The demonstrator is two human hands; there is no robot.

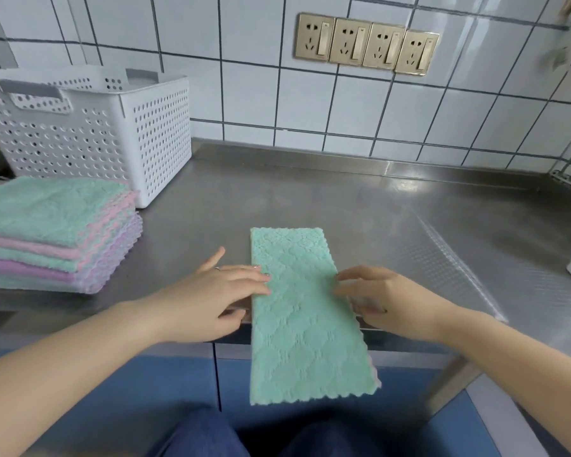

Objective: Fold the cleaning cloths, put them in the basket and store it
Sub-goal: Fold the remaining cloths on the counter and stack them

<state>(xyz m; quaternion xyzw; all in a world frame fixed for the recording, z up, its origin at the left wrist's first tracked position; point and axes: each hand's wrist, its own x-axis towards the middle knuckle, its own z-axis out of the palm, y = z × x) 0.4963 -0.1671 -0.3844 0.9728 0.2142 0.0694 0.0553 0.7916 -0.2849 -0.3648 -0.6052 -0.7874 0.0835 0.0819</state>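
Left to right: basket (89, 127) at back w/ nothing visible inside, stack of cloths (53, 232) beside it waiting, my left hand (211, 291) flat on the green cloth (300, 311) folded once at counter (409, 219) edge, right hand (386, 298) fingers straight on its other side, so most work's left.

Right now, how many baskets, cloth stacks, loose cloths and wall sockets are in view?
White basket: 1
Stack of cloths: 1
Loose green cloth, under both hands: 1
Wall sockets: 4
Total: 7
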